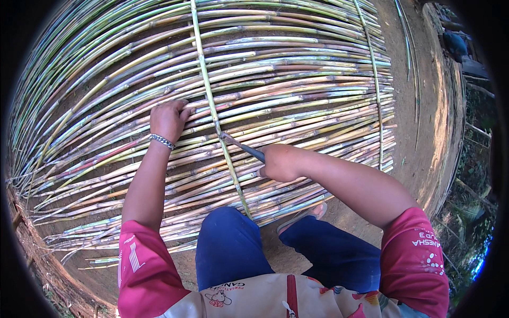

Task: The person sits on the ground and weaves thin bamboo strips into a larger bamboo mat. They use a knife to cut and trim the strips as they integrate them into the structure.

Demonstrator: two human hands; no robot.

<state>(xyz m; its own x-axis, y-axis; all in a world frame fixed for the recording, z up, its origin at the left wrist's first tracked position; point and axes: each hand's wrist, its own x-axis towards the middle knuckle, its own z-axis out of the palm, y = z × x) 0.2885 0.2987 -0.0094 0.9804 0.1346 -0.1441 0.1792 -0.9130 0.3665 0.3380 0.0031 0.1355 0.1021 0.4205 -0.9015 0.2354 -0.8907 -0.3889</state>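
Note:
Long jointed cane stalks [297,68], green, yellow and reddish, lie side by side in a wide mat on the ground. Across them runs a pale green crosspiece [207,79]. My left hand [168,121], with a chain bracelet at the wrist, is closed over a stalk left of the crosspiece, its fingertips partly hidden. In the fist of my right hand [283,161] is a hammer [246,148] with a dark handle. The hammer's small head touches or hovers just above the crosspiece; I cannot tell which.
A second, thinner crosspiece [375,74] spans the stalks at the right. Loose thin stalks [413,58] lie on bare soil beyond it. Greenery [472,212] borders the ground on the right. My sandaled foot [307,214] is by the near edge of the mat.

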